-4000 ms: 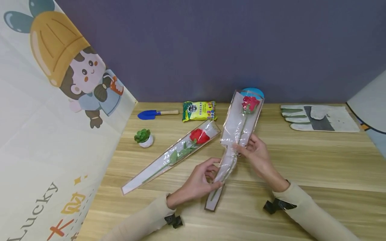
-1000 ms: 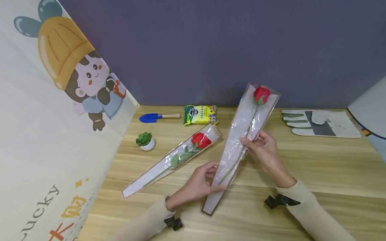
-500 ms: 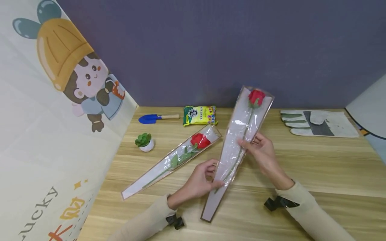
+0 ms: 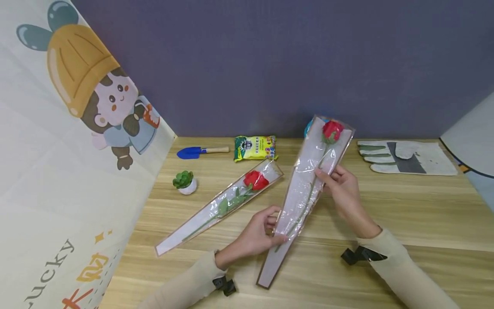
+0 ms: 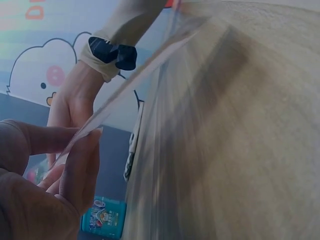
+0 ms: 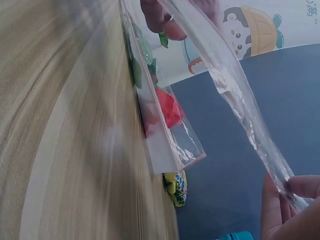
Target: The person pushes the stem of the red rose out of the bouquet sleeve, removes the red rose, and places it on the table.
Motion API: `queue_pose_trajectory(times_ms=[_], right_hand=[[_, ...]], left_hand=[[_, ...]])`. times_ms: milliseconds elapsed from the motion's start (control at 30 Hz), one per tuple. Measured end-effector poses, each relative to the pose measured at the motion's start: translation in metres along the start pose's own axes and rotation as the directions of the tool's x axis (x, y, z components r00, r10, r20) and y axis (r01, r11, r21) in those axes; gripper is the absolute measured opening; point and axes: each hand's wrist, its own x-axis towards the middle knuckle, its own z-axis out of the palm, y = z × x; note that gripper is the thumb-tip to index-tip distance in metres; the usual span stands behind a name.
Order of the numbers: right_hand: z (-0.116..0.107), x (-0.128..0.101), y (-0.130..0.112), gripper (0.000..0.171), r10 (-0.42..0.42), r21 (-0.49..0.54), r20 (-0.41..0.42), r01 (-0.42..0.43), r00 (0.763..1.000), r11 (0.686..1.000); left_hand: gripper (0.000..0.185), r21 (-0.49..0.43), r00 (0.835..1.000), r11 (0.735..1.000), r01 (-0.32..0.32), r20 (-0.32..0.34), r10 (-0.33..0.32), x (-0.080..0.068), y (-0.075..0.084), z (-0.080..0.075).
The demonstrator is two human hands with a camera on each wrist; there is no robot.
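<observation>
A single red rose in a long clear sleeve with a pale backing (image 4: 297, 201) is held tilted above the table in the head view, bloom end away from me. My left hand (image 4: 256, 234) pinches its narrow lower part between thumb and fingers. Higher up, my right hand (image 4: 343, 195) grips the right edge, thumb on the front over the stem. In the left wrist view the sleeve shows nearly edge-on between the left fingertips (image 5: 90, 137). A second wrapped red rose (image 4: 221, 206) lies on the table to the left, touched by neither hand.
Along the back stand a blue trowel (image 4: 202, 151) with a wooden handle, a green-yellow packet (image 4: 254, 148) and a blue container (image 5: 104, 217) mostly behind the held sleeve. A small potted succulent (image 4: 185, 182) sits left; a work glove (image 4: 409, 157) lies right.
Four seconds ago the held sleeve was sharply creased in the middle; now it is nearly straight. Over the last second it has dropped slightly toward me, both hands still holding it.
</observation>
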Motion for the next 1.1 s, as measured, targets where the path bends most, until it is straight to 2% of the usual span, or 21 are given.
queue_pose_trajectory(times_ms=[133, 267, 467, 700, 967, 1100], right_hand=[[-0.001, -0.001, -0.001, 0.014, 0.0, -0.009, 0.004, 0.0, 1.0, 1.0], [-0.001, -0.002, -0.001, 0.014, -0.008, -0.041, -0.007, 0.008, 1.0, 0.999], [0.0, -0.004, -0.001, 0.014, -0.035, -0.088, -0.011, 0.034, 0.999, 0.996], [0.0, -0.005, 0.002, 0.019, -0.018, -0.119, -0.004, 0.017, 1.0, 0.993], [0.001, -0.008, 0.009, 0.02, -0.008, -0.156, 0.04, 0.014, 0.999, 0.988], [0.004, -0.009, 0.012, 0.02, 0.0, -0.155, 0.025, 0.004, 1.0, 0.988]], left_hand=[[0.062, -0.031, 1.0, 0.999, -0.008, 0.017, 0.009, 0.0, -0.002, 0.0], [0.059, -0.036, 1.0, 0.999, -0.008, 0.007, 0.008, 0.0, -0.002, 0.0], [0.058, -0.002, 1.0, 1.0, -0.006, -0.03, 0.006, -0.001, 0.001, -0.002], [0.056, 0.039, 0.998, 0.999, -0.016, -0.062, 0.018, -0.001, 0.0, -0.003], [0.055, 0.052, 0.996, 0.998, -0.032, -0.086, 0.037, 0.002, -0.001, -0.004], [0.054, 0.034, 0.996, 0.999, -0.029, -0.088, 0.032, 0.003, -0.002, -0.004]])
